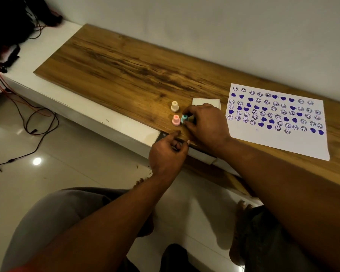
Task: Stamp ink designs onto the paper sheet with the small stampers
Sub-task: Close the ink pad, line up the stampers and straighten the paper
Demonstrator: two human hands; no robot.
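Two bare hands over wooden board (126, 61). Left hand (166, 154) nearest, at board's 6 o'clock edge, fingers loosely curled, holding nothing. Right hand (206, 124) just beyond, fingertips pinching teal stamper (184, 118). Pink stamper (176, 120) touching it at 9 o'clock; cream stamper (174, 106) at 11 o'clock, apart. White box (206, 102) behind right hand. Paper sheet (277, 122) at 3 o'clock, covered in purple hearts and smileys.

Bare wooden board (126, 61) beyond clustered stampers (175, 112).
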